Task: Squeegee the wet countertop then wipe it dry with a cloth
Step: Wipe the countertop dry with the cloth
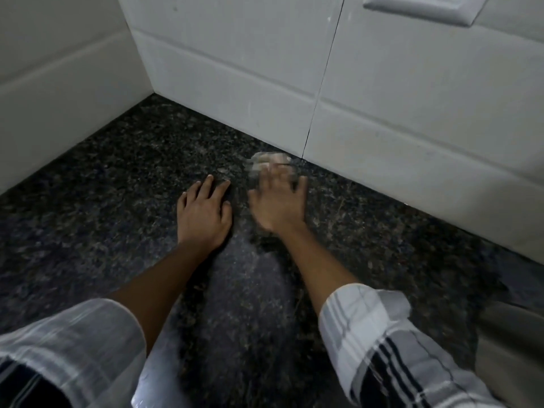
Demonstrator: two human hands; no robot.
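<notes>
The dark speckled granite countertop (117, 178) fills the view. My left hand (203, 210) lies flat on it, fingers straight and slightly spread, holding nothing. Just to its right, my right hand (276, 201) is motion-blurred, its fingers stretched forward over a small pale, blurred thing (269, 159) near the wall; it may be a cloth, but the blur hides what it is. A duller smeared patch (244, 290) runs down the counter between my forearms. No squeegee is in view.
White tiled walls (235, 83) meet in a corner at the back left and bound the counter. A white switch plate (424, 7) sits high on the right wall. A beige surface (512, 354) shows at the lower right edge.
</notes>
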